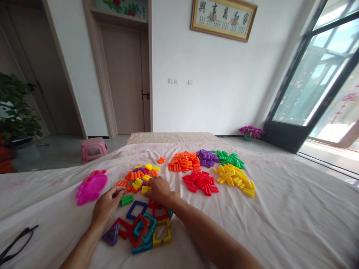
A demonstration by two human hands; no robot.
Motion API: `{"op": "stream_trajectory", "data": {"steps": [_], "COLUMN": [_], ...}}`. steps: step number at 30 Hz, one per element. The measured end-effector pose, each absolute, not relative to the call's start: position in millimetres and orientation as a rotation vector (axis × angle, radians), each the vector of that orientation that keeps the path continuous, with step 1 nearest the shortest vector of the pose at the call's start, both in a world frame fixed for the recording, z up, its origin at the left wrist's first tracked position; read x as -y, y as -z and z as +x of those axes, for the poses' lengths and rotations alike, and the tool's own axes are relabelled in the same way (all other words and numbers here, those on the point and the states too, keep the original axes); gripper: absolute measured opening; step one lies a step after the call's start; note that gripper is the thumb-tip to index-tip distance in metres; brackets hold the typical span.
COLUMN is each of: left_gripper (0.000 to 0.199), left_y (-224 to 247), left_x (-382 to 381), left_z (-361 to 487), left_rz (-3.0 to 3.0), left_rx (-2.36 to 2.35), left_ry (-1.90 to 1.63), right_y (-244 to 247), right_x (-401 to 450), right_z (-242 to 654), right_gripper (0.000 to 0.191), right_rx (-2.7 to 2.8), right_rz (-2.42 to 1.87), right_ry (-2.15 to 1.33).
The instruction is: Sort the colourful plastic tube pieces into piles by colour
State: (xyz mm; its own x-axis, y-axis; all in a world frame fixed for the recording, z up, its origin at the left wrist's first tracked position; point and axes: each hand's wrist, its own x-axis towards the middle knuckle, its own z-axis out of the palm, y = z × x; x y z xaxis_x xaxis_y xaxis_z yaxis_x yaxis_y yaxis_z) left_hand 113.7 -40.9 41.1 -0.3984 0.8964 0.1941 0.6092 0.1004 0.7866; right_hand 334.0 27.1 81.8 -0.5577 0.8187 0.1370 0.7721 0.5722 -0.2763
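Mixed orange, yellow, red and purple blocks (137, 175) lie in a small pile in front of me. My left hand (111, 197) is at the pile's left edge, its fingers drawn together near an orange block (121, 183) and just left of a green block (127, 200). At the right side of the pile is my right hand (159, 189), fingers curled down beside yellow blocks (146, 189); its fingertips are partly hidden. Sorted heaps lie farther right: orange (183, 161), purple (207, 157), green (230, 159), red (200, 182) and yellow (235, 176).
Magnetic frame tiles (162, 232) lie between my forearms. A pink tray (92, 187) is at the left, and a black strap (18, 243) at the lower left. Wrinkled cloth (291, 216) covers the surface. Beyond it stands a pink stool (94, 149).
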Motion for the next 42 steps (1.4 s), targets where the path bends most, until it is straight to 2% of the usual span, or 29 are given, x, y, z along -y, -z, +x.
{"op": "stream_trajectory", "data": {"steps": [8,17,25,29,33,42], "left_gripper": [0.04,0.042,0.04,0.038,0.035,0.036], "left_y": [-40,-33,-34,-39,-41,-41], "left_x": [41,38,39,42,43,42], "left_z": [111,106,108,112,114,117], "left_rz": [1.478,1.524,1.514,1.493,1.479,1.444], "left_rx": [-2.024,-2.118,-2.116,-2.115,-2.085,-2.014], "left_ry": [-1.176,-1.086,-1.109,-1.106,-1.132,-1.266], "right_y": [-92,-85,-77,-73,-72,-76], "right_x": [-30,-58,-62,-58,-54,-35], "right_z": [409,564,640,636,598,488], "right_gripper": [0.03,0.034,0.039,0.036,0.032,0.024], "right_rx": [2.161,1.604,1.198,1.19,1.467,2.04], "right_rz": [-1.349,-1.742,-1.998,-1.938,-1.744,-1.24], "right_ry": [-0.24,0.277,0.524,0.554,0.499,-0.013]}}
